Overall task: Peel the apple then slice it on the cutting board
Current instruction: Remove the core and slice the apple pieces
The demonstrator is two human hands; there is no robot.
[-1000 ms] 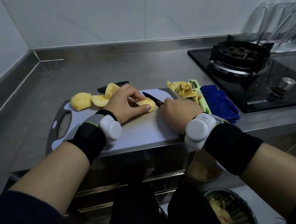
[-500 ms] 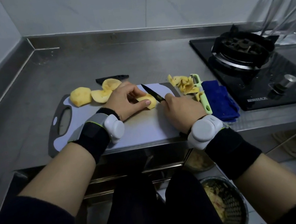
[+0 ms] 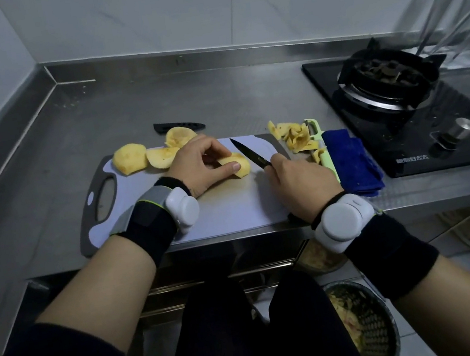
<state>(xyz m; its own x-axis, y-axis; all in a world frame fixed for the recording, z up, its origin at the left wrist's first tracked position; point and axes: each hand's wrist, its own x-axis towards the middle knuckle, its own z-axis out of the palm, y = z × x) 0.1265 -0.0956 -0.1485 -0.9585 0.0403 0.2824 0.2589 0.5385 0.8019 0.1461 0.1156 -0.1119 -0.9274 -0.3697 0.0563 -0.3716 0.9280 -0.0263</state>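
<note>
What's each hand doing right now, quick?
Left hand: fingers closed on the apple piece, pinning it to the cutting board.
Right hand: closed around the knife.

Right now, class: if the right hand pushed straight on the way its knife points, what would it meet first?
The right hand aims the knife up-left. Its tip would likely pass just behind the held apple piece and meet the left hand's fingers first, though depth is unclear.

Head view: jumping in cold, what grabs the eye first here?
The black knife in the right hand, poised beside the apple piece pinned by the left hand on the cutting board. Cut apple chunks lie at the board's far left; peels sit right.
</note>
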